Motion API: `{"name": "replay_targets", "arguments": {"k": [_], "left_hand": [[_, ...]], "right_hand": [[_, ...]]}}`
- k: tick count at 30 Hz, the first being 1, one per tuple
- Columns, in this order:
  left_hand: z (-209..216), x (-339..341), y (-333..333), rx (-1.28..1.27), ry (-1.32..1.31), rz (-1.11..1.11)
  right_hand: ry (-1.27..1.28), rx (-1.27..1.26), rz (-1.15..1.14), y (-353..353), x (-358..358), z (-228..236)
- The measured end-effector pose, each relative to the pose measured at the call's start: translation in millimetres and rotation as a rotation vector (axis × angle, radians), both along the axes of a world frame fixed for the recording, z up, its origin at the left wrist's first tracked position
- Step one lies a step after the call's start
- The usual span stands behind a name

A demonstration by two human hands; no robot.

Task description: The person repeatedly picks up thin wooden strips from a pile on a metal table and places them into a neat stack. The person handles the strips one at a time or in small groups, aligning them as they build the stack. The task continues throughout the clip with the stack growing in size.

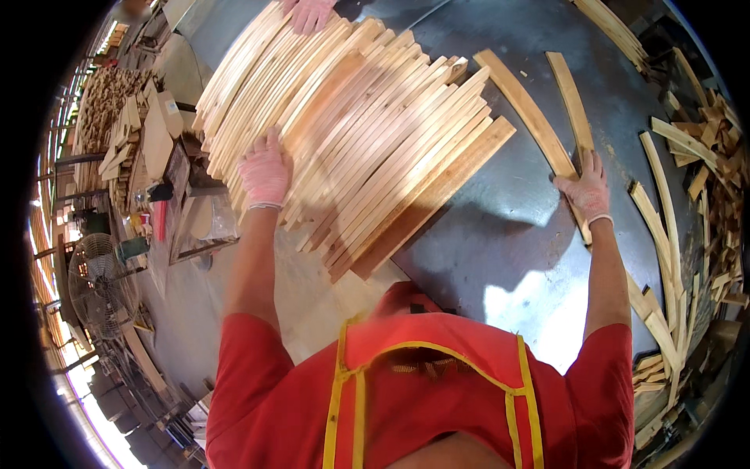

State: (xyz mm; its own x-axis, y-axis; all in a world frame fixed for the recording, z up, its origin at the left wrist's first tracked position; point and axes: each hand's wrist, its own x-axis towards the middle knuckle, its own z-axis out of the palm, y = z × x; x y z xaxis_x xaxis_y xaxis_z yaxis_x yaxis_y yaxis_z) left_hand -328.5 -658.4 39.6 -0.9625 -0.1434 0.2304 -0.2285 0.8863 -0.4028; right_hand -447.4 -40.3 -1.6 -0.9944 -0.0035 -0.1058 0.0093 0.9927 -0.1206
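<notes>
A wide row of light wooden slats (375, 133) lies side by side across the table, their ends uneven. My left hand (265, 172), in a pale pinkish glove, rests on the near left part of this row with its fingers stretched out. To the right, two loose slats converge under my gloved right hand (587, 191). The longer left slat (527, 109) passes beneath the thumb side. The right slat (570, 94) runs up from between thumb and fingers, which close round it; its lower end is hidden by the hand.
At the row's far edge rests another person's gloved hand (309, 12). Offcuts (707, 172) are heaped at the right, with long slats (664, 234) beside the dark metal tabletop (476, 242). A standing fan (100, 277) and stacked wood (109, 109) are on the left.
</notes>
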Motion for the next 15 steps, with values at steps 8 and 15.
{"name": "replay_targets", "arguments": {"k": [8,15], "left_hand": [[-30,95,183,0.534,-0.049,-0.602],[-42,135,171,0.566,-0.159,-0.646]], "right_hand": [[-0.018,-0.341,-0.351,7,85,-74],[-0.203,-1.192,-0.506,-45,178,-57]]}}
